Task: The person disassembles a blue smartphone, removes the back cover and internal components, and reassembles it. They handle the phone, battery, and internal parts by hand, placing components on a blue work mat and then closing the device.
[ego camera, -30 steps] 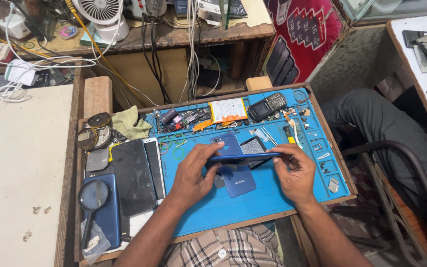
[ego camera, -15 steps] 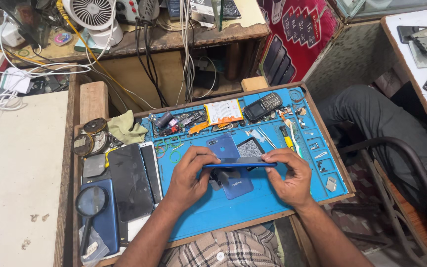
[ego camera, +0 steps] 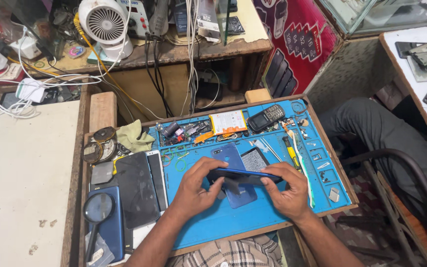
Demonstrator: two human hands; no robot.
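Note:
Both my hands hold a dark blue smartphone (ego camera: 243, 175) edge-on above the blue work mat (ego camera: 253, 217). My left hand (ego camera: 195, 188) grips its left end, fingers curled over the top edge. At the other end my right hand (ego camera: 287, 190) does the same, thumb underneath. Beneath the phone a blue back cover (ego camera: 233, 157) lies flat on the mat. A dark square part (ego camera: 256, 159) rests just beside the cover.
Black screen panels (ego camera: 137, 189) and a magnifying glass (ego camera: 98, 209) lie left of the mat. A battery (ego camera: 228, 122), a small keypad phone (ego camera: 267, 117), a toothbrush (ego camera: 302, 165) and small parts sit on the mat's far side. A white fan (ego camera: 106, 22) and cables crowd the shelf. Another person's leg (ego camera: 386, 133) is at right.
The camera has shifted slightly. My hands keep the same grip on the phone, with the left fingers curling a little further over its top edge.

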